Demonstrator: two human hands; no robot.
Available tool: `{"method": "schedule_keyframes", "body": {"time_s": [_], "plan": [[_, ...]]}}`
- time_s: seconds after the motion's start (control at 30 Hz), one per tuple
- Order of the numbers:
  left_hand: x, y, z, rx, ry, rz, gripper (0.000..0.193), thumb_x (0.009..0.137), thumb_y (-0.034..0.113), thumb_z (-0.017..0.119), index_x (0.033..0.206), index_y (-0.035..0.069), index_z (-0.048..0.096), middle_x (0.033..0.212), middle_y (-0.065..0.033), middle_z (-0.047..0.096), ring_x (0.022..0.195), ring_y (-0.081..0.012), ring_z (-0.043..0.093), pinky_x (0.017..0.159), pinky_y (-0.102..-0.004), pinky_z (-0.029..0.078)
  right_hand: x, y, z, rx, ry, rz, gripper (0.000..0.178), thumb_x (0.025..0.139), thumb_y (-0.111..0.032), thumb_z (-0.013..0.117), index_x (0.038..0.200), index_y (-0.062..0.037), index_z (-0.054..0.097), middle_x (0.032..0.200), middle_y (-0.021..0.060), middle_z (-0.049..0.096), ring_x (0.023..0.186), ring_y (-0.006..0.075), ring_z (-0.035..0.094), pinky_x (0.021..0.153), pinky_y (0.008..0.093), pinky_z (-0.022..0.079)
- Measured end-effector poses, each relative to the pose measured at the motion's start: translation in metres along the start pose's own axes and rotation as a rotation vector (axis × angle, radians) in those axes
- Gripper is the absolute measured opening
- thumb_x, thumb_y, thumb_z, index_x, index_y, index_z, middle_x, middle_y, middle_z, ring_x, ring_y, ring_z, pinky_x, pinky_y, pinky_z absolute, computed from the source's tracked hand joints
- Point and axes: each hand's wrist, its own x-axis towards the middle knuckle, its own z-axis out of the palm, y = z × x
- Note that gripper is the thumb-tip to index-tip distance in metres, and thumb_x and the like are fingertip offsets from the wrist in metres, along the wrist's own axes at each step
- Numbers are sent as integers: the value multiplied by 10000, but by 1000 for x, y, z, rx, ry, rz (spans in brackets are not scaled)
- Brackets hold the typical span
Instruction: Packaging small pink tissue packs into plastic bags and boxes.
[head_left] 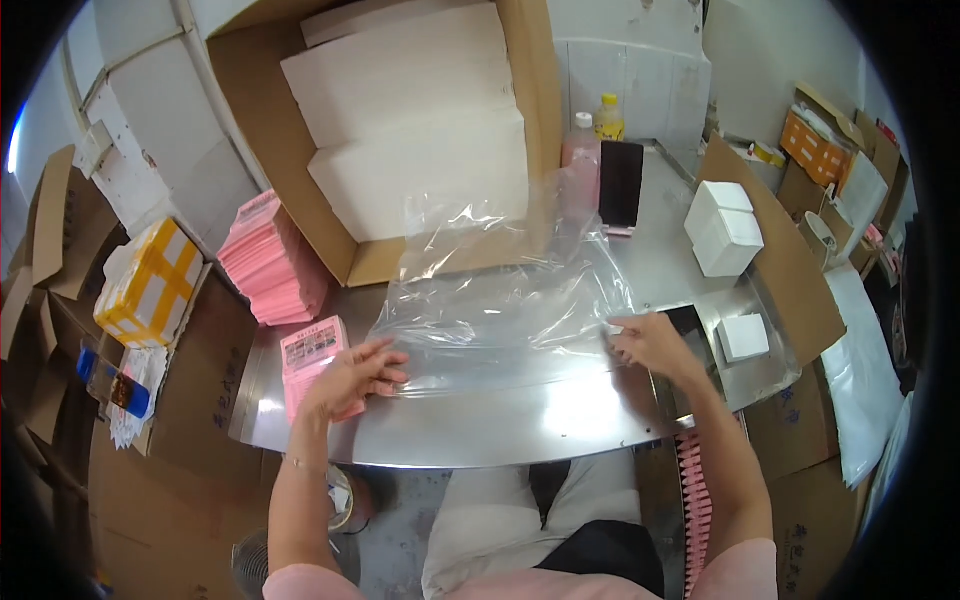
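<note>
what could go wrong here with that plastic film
The clear plastic film is wrinkled, so it might crease further. Its far side overlaps the pink bottle in this view, so a tug might disturb the bottle if they touch. The left hand is beside the pink printed leaflets and could nudge them.

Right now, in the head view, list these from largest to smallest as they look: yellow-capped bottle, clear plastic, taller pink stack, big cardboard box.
1. Big cardboard box
2. Clear plastic
3. Taller pink stack
4. Yellow-capped bottle
</note>
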Motion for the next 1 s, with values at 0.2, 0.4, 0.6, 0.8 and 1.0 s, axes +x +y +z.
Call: {"method": "schedule_keyframes", "body": {"time_s": [0.2,0.4,0.6,0.8,1.0], "plan": [[20,16,-25,-51,-93,-264,591,1036,158,443,1565,64,196,1134,-163,673,850,-282,736,709,-338,632,26,4,-29,661,-362,422,434,907,-180,712,1249,69,612,880,194,723,766,263,742,659,325,632],[20,32,-23,71,-132,-349,572,1036,143,450,1557,75,225,969,-186,714,788,-300,740,699,-363,633,11,16,-17,721,-222,386,402,925,-185,693,1244,49,617,948,184,716,808,269,741,697,347,630],[-10,25,-16,329,170,142,341,1031,226,528,1300,27,593,824,-54,659,666,-153,662,586,-264,549,-170,22,-28,597,589,106,326,965,-130,625,1226,63,642,1001,129,718,859,183,699,812,315,575],[-4,32,122,325,-184,554,285,1024,146,527,1254,-5,601,804,-45,622,714,-104,590,648,-249,483,-456,57,36,-267,1406,562,233,941,-62,623,1150,15,692,873,68,666,788,154,633,723,267,513],[-18,-18,307,450,-912,352,274,987,30,552,1247,-32,608,896,-65,671,811,-124,645,773,-265,539,-561,58,160,-759,1647,1096,587,760,-182,725,1256,47,512,1114,225,540,1051,383,509,934,468,427]]}}
